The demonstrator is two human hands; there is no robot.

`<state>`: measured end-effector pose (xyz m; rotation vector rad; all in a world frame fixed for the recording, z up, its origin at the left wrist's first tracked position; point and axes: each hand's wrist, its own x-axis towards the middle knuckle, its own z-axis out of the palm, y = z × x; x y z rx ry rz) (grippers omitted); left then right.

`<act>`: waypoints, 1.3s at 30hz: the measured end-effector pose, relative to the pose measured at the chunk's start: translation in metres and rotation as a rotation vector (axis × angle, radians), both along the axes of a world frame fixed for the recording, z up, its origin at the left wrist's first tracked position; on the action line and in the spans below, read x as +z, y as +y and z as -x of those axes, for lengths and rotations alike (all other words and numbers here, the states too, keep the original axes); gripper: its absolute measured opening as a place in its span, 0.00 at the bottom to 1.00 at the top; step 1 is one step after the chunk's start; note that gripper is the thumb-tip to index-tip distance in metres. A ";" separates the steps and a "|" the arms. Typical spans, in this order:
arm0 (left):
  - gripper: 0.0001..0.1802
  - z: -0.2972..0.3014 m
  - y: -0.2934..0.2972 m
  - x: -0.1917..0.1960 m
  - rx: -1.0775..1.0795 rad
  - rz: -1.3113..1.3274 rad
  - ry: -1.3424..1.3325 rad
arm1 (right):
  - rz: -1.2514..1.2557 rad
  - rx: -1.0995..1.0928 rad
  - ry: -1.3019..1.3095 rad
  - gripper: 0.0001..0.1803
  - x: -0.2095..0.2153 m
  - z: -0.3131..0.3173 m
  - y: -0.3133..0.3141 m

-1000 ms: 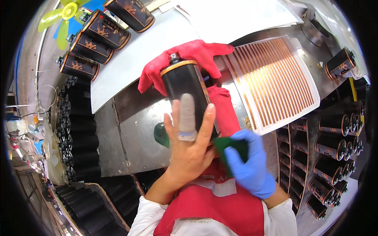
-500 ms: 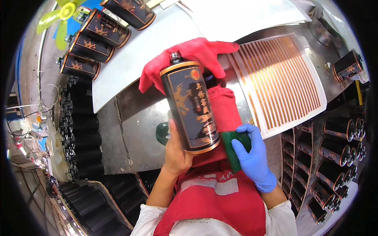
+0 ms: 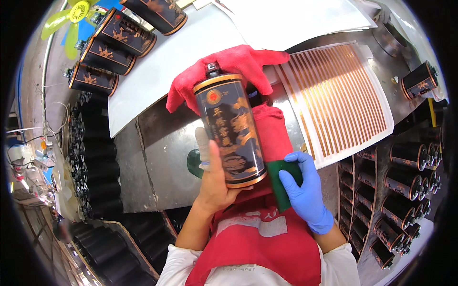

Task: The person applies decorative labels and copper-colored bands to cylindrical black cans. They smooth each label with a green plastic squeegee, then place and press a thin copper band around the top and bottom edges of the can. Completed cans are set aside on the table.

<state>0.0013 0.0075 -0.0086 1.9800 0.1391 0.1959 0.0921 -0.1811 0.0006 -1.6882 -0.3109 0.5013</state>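
Note:
A black bottle with gold rims, a red emblem and gold-and-dark decoration lies tilted in front of me, its capped neck pointing away. Bare apart from a pale cover on one finger, my left hand grips the bottle's lower left side. Beneath and around the bottle are red cloth pieces, one draped at its neck and shaped like a glove. My right hand, in a blue glove, pinches a flat dark green pad between thumb and fingers. The pad lies close to the bottle's lower right edge.
To the right lies a white sheet with copper-gold strips. Several decorated bottles stand at the upper left, beside a green fan. Crates of bottles sit at lower right, plain black bottles at left. Another green piece rests on the metal table.
The bottle has turned about its long axis, bringing the emblem and lettering leftward and more gold pattern into view. My left fingers have shifted along its side; my right hand has barely moved.

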 end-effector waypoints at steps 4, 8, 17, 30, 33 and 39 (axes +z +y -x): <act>0.64 0.006 0.012 -0.015 0.023 -0.308 0.073 | 0.116 -0.041 -0.082 0.16 -0.002 -0.009 -0.009; 0.61 -0.001 -0.011 0.006 0.120 -0.199 -0.107 | 0.009 -0.041 -0.192 0.15 0.022 0.002 -0.003; 0.56 -0.003 0.003 -0.005 -0.020 -0.240 -0.131 | 0.074 -0.018 -0.038 0.15 -0.005 0.000 -0.007; 0.46 -0.011 -0.007 0.019 0.058 -0.666 -0.071 | 0.075 -0.011 -0.165 0.13 0.019 0.000 0.001; 0.55 0.000 0.001 -0.009 0.069 -0.307 -0.109 | 0.058 -0.016 -0.015 0.15 0.006 -0.001 -0.003; 0.61 -0.005 -0.010 0.013 0.098 -0.309 -0.193 | -0.060 -0.101 -0.125 0.15 0.024 0.001 -0.004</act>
